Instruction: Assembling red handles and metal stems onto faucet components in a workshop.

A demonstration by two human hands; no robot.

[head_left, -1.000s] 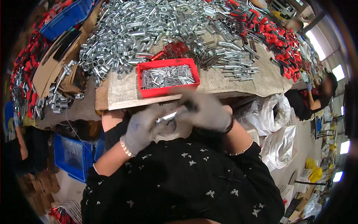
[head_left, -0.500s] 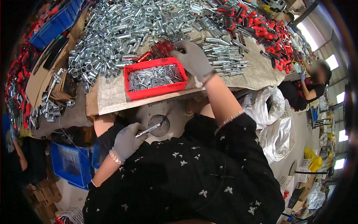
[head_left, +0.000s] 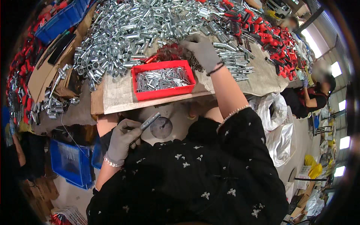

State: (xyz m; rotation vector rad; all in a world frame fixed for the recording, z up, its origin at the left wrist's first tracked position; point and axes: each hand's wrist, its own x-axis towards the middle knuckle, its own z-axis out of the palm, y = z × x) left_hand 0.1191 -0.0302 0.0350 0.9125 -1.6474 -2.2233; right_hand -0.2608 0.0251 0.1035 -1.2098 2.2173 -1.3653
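Gloved in grey, my left hand [head_left: 123, 139] is closed around a slim silver metal tube [head_left: 150, 121], held low in front of me with its far end pointing up and right. My right hand [head_left: 204, 52], also gloved, reaches over the table with bent fingers at a heap of small dark coil springs [head_left: 195, 63]. Its fingertips are partly hidden, and whatever they pinch is too small to name. Beside it stands a red plastic bin [head_left: 165, 93] of short silver pins [head_left: 161, 78]. Dark red parts [head_left: 170, 52] lie just behind the bin.
Loose silver sockets and tubes [head_left: 127, 37] cover much of the table. Silver shafts [head_left: 236, 62] lie to the right, with red-handled tools [head_left: 275, 48] beyond. Blue crates [head_left: 71, 161] stand low at left, white sacks [head_left: 275, 138] at right. Another person [head_left: 313, 93] sits far right.
My left hand has turned, tilting the tube more upward. My right hand has shifted slightly in the view, staying by the springs. The whole view has moved a little.
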